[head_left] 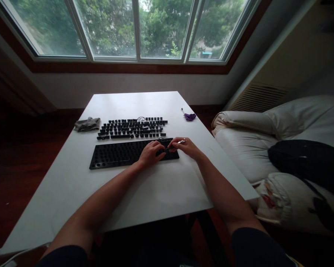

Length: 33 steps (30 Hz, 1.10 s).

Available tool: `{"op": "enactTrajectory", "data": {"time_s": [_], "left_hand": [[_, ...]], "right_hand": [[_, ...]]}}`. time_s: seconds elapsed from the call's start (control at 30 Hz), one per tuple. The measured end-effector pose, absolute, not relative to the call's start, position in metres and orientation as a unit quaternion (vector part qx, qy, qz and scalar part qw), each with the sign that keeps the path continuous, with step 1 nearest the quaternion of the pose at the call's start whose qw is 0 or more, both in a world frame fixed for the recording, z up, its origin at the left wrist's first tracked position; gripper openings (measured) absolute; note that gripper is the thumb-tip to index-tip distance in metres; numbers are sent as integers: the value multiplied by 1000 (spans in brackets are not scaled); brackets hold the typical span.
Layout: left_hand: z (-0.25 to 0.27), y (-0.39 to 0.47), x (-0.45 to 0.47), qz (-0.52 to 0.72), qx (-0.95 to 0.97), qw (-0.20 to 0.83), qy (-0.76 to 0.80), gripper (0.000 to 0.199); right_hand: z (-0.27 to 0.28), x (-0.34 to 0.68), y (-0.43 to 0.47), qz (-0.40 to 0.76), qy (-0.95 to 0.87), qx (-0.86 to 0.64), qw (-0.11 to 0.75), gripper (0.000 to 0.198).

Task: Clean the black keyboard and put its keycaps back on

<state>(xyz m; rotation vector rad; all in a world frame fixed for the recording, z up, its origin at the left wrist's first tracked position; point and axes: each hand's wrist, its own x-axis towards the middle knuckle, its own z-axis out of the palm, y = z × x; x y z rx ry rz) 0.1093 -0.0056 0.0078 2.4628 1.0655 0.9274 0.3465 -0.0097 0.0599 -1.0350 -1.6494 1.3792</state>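
Note:
A black keyboard (115,154) with its keycaps off lies across the middle of the white table (167,185). My left hand (151,152) rests on its right part, with thumb and fingers spread apart and nothing visible between them. Just to the right, my right hand (187,147) is closed around a slim silver tool (181,141), held like a pen over the keyboard's right end. The tool's exact kind is too small to make out. Behind the keyboard, the loose black keycaps (128,128) stand in rows.
A crumpled grey cloth (87,124) lies at the table's left edge. Toward the right edge sits a purple item (189,116) beside a small thin stick. A beige sofa (239,141) with a dark bag (308,159) on it stands to the right, and a window (136,29) is ahead.

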Motion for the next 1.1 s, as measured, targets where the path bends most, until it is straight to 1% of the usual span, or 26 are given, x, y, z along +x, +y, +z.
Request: {"op": "enactTrajectory", "data": {"time_s": [0.13,0.47,0.63,0.77,0.93,1.0,1.1], "left_hand": [[7,-4,109,335,857,177,348,17],[11,-1,105,335,839,286,320,20],[8,-2,106,337,825,299,340,31],[8,-4,107,344,831,268,345,36],[8,-7,108,291,890,159,314,26],[7,-7,109,269,910,120,292,25],[4,-5,109,256,923,88,275,27]], "right_hand": [[53,344,-6,537,-629,-412,382,47],[37,341,5,515,-591,-480,394,59],[34,339,6,517,-578,-484,405,59],[29,339,8,516,-571,-492,407,58],[22,342,10,504,-590,-481,407,54],[19,342,10,501,-597,-480,404,51],[17,343,11,498,-598,-483,402,49]]}}
